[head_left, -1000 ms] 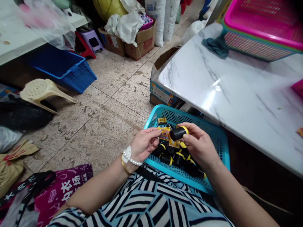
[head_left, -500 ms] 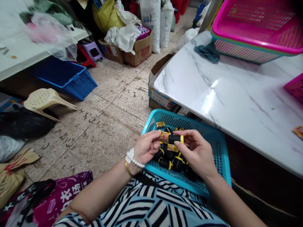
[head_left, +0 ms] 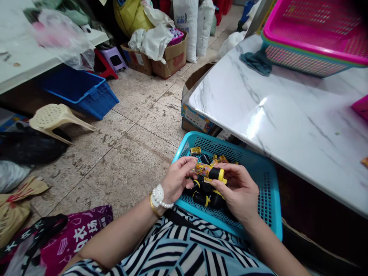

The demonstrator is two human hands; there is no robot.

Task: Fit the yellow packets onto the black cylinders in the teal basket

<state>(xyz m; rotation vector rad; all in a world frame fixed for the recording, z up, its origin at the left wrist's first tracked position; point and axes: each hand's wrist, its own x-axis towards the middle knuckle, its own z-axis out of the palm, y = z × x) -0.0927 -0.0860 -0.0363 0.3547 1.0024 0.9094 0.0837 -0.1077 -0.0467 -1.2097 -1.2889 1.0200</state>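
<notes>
Over a blue perforated basket (head_left: 271,191), my left hand (head_left: 179,178) pinches the left end of a yellow printed wrapper (head_left: 202,168). My right hand (head_left: 237,188) is closed on a black cylinder with a yellow rim (head_left: 216,173). The wrapper lies against the black part, covering some of it; whether it is inside or around it cannot be made out. Below, the basket holds several black and yellow cylinders (head_left: 201,198) and small yellow packets (head_left: 195,150). The basket rests at my lap.
A marble-patterned table (head_left: 230,96) stands at the right, with stacked pink and teal baskets (head_left: 310,57) and a dark cloth (head_left: 255,63). On the floor are a cream stool (head_left: 51,117), a blue crate (head_left: 97,97), cartons (head_left: 169,61) and a purple bag (head_left: 86,234).
More of the yellow wrapper now overlaps the black cylinder, and the cylinder's rim is turned more toward the camera. Both hands stay close together over the basket. The view has shifted slightly.
</notes>
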